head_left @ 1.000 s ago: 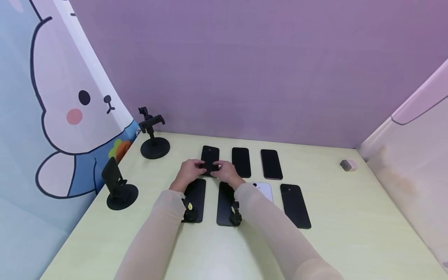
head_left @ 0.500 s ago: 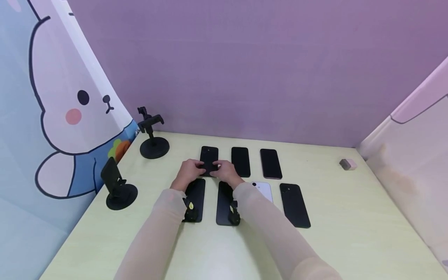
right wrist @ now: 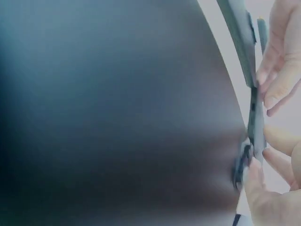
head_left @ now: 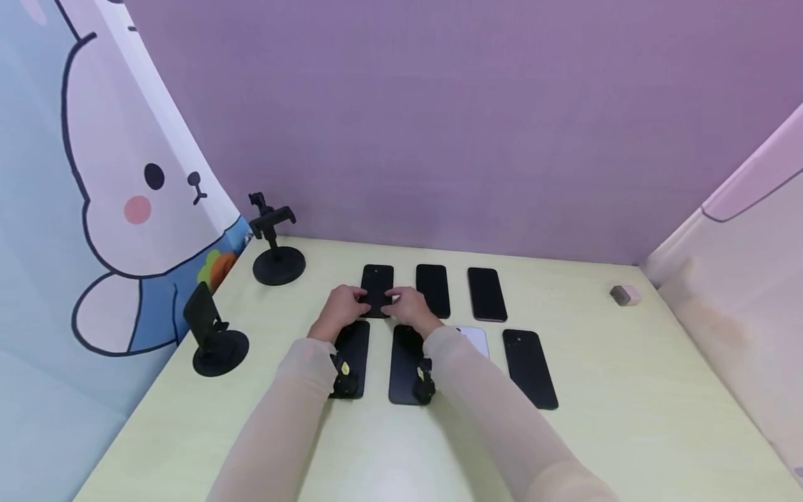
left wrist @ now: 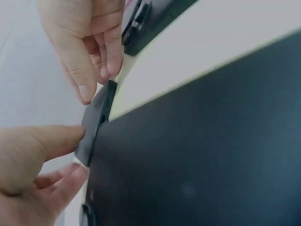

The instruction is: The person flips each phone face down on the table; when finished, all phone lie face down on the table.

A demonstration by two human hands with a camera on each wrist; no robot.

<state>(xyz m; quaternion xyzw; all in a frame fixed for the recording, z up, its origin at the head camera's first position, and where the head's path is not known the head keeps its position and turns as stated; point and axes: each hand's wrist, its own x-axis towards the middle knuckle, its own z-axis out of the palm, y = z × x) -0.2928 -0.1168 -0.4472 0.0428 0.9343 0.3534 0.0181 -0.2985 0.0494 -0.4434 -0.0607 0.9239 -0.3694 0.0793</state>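
Observation:
A black smartphone [head_left: 377, 280], its camera spot showing near the top edge, lies in the back row in the head view. My left hand [head_left: 341, 307] holds its left side with thumb and fingers. My right hand [head_left: 408, 308] holds its right side the same way, opposite. In the left wrist view the smartphone [left wrist: 94, 125] is seen edge-on with fingers at both sides. Under my wrists lie two larger dark phones, one on the left [head_left: 357, 348] and one on the right [head_left: 401, 362], each partly hidden by a wrist camera.
Two black phones, one nearer [head_left: 433, 289] and one farther right [head_left: 486, 294], continue the back row. A white phone [head_left: 475, 339], partly behind my right sleeve, and a black phone [head_left: 530, 368] lie in front. Two black stands [head_left: 279, 265] [head_left: 219, 351] are left; a small block [head_left: 624, 295] lies right.
The held smartphone has shifted very slightly toward me and sits straighter between my hands. My hands keep the same hold, and the other phones stay where they were.

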